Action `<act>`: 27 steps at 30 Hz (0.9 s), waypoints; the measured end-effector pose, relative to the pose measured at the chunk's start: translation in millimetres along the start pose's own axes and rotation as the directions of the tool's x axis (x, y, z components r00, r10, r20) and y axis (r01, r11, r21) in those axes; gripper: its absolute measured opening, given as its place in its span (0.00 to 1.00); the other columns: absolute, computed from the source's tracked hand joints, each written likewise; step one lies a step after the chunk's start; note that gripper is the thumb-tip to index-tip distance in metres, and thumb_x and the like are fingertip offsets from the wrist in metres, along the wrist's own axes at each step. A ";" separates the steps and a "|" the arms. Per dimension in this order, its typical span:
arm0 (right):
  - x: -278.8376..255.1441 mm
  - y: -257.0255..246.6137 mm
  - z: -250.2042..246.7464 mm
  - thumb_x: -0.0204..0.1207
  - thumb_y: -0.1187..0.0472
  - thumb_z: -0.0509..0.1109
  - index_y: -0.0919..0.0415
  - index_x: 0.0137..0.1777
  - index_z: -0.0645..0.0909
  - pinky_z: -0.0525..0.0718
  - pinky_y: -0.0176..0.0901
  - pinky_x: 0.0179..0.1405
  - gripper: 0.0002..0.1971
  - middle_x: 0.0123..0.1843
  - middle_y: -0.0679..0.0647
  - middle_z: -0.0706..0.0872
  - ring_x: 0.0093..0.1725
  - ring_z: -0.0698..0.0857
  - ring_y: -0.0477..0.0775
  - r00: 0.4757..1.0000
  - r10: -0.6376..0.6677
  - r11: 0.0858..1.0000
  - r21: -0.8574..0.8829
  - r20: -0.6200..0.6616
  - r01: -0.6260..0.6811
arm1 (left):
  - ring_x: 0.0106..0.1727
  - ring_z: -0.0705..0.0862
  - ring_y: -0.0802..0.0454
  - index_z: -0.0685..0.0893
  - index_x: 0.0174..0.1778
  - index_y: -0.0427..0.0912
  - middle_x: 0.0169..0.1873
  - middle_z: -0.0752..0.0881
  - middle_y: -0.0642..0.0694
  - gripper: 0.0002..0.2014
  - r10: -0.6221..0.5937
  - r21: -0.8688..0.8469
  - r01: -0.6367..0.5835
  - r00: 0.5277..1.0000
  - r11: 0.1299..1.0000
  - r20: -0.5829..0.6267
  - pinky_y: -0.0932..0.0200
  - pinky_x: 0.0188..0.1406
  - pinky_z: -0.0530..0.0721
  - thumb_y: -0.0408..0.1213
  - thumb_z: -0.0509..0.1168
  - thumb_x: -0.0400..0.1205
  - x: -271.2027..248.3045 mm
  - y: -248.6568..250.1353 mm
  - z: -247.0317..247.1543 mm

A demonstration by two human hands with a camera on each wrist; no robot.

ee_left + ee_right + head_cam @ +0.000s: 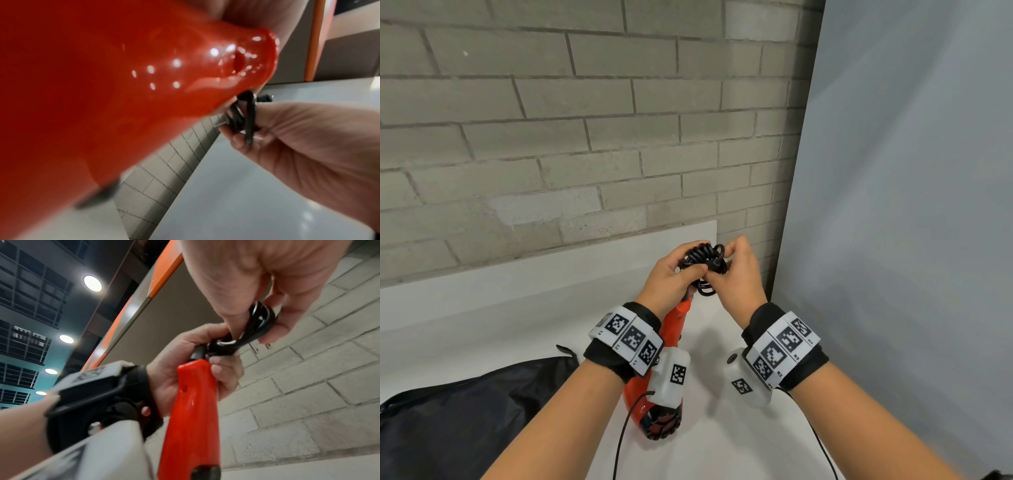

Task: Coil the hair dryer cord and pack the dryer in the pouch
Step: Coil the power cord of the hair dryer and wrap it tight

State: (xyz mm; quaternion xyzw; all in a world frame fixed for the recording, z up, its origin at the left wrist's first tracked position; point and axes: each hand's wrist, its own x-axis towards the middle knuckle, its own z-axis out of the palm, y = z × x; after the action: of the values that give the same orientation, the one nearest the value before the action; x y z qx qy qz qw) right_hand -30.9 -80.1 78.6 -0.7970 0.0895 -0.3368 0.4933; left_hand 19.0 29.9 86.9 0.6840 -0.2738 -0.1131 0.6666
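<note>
A glossy red hair dryer (677, 318) hangs handle-up above the white table, its dark grille (662, 426) facing me. My left hand (675, 274) grips the handle's end (192, 382) together with the black coiled cord (702, 260). My right hand (736, 270) pinches loops of that cord (260, 321) beside the left hand. In the left wrist view the red handle (102, 97) fills most of the picture, with the right hand's fingers (242, 142) round the cord (246, 113). The dark pouch (458, 414) lies flat at lower left.
The white table (726, 442) ends at a low white ledge (524, 274) against a grey brick wall (585, 120). A pale grey panel (911, 205) stands along the right side. Thin black cables (619, 442) trail from my wrist cameras.
</note>
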 end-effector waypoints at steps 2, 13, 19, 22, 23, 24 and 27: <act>1.8 3.4 -0.8 0.70 0.71 0.68 0.58 0.49 0.66 0.78 0.35 0.37 0.15 0.47 0.57 0.77 0.45 0.79 0.53 0.999 0.020 1.000 0.017 0.031 -0.020 | 0.19 0.72 0.56 0.80 0.60 0.50 0.35 0.82 0.43 0.16 0.010 0.011 -0.011 1.000 1.000 0.012 0.65 0.20 0.74 0.28 0.62 0.79 -3.3 0.4 3.8; 2.2 9.1 -23.0 0.77 0.68 0.65 0.56 0.60 0.74 0.80 0.38 0.56 0.13 0.51 0.52 0.83 0.52 0.81 0.45 0.872 -0.024 0.969 0.224 0.489 -0.099 | 0.28 0.81 0.57 0.81 0.59 0.44 0.39 0.83 0.42 0.11 0.032 -0.083 -0.029 0.999 0.996 0.036 0.70 0.29 0.76 0.33 0.59 0.82 -10.4 7.1 8.9; 2.1 19.1 -33.6 0.67 0.61 0.73 0.47 0.48 0.77 0.78 0.32 0.49 0.13 0.45 0.41 0.80 0.49 0.78 0.45 0.759 -0.047 0.990 0.129 0.649 -0.049 | 0.44 0.74 0.41 0.87 0.43 0.63 0.45 0.82 0.35 0.12 0.045 -0.050 -0.044 0.999 0.998 0.018 0.55 0.41 0.72 0.38 0.62 0.79 -8.7 3.1 1.6; 5.5 23.2 -37.0 0.70 0.70 0.73 0.44 0.47 0.78 0.77 0.29 0.49 0.18 0.43 0.37 0.82 0.45 0.79 0.39 0.744 -0.039 0.999 0.046 0.667 0.011 | 0.41 0.73 0.44 0.85 0.45 0.60 0.44 0.82 0.37 0.12 0.056 -0.019 -0.056 0.998 0.998 0.025 0.60 0.36 0.71 0.36 0.61 0.80 -7.6 3.0 -1.2; 7.4 24.5 -38.2 0.71 0.71 0.72 0.44 0.47 0.78 0.77 0.27 0.48 0.18 0.42 0.36 0.82 0.41 0.78 0.34 0.753 -0.037 0.999 0.009 0.657 0.041 | 0.38 0.72 0.45 0.84 0.46 0.58 0.43 0.81 0.38 0.12 0.057 -0.009 -0.057 0.998 0.998 0.022 0.63 0.34 0.71 0.34 0.61 0.81 -7.3 2.0 -1.1; 8.5 25.9 -39.1 0.71 0.71 0.71 0.45 0.48 0.78 0.76 0.26 0.48 0.17 0.42 0.36 0.82 0.39 0.78 0.32 0.766 -0.036 0.998 -0.021 0.642 0.065 | 0.36 0.73 0.48 0.84 0.46 0.56 0.41 0.81 0.40 0.12 0.057 -0.005 -0.057 0.998 0.998 0.016 0.65 0.33 0.71 0.33 0.60 0.81 -7.6 1.7 -0.9; 6.1 36.3 -36.5 0.77 0.66 0.66 0.51 0.54 0.80 0.77 0.37 0.46 0.11 0.45 0.45 0.83 0.42 0.79 0.48 0.842 0.017 0.986 -0.151 0.539 0.077 | 0.33 0.81 0.64 0.84 0.51 0.46 0.39 0.84 0.50 0.11 0.077 -0.035 -0.077 0.997 0.996 -0.022 0.74 0.35 0.77 0.29 0.60 0.81 -9.3 3.2 1.7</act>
State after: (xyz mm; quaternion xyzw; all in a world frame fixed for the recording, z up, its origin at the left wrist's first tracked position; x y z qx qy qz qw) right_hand -42.2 -127.6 61.1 -0.8991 -0.0370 -0.0987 0.4249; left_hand 9.7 33.4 87.9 0.6621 -0.2912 -0.0852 0.6853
